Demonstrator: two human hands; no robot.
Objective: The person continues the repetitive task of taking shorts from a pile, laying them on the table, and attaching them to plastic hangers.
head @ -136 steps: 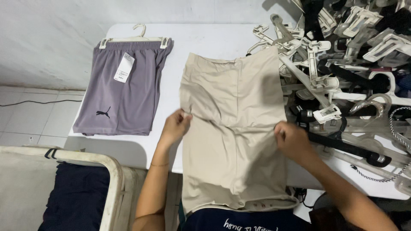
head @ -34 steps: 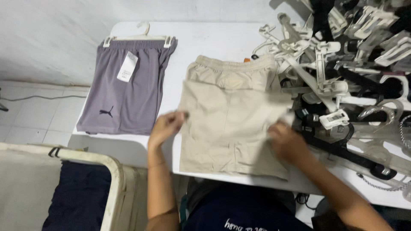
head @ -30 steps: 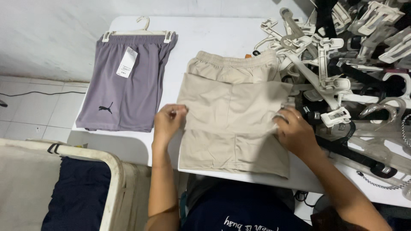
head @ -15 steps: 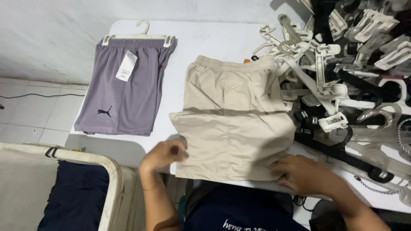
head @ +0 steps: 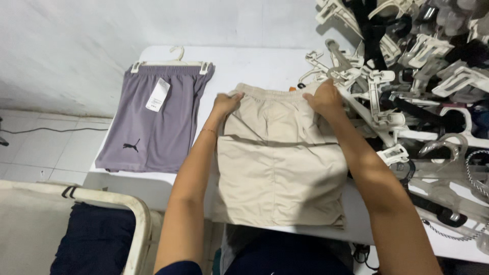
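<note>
Both hands grip the waistband of the beige shorts (head: pixel 279 158): the left hand (head: pixel 225 103) pinches the left corner with fingers curled shut on the cloth, and the right hand (head: pixel 322 98) closes over the right corner beside the hangers. Going by how things lie, the fold looks partly done: the lower part of the shorts is doubled up over the upper part, leaving a straight crease across the middle, while the elastic waistband stays exposed at the far end, so some folding or straightening appears to remain. They lie flat on the white table (head: pixel 254 63), smooth and hard, its near edge at the person's body. On the right, a tangled pile of plastic clip hangers (head: pixel 407 76), white, clear and black, covers much of the surface. On the left lie grey-purple shorts (head: pixel 155 125), a soft knit, clipped to a white hanger (head: pixel 170 62) with a paper tag (head: pixel 157 94) attached. The beige fabric looks woven, matte, lightly wrinkled.
</note>
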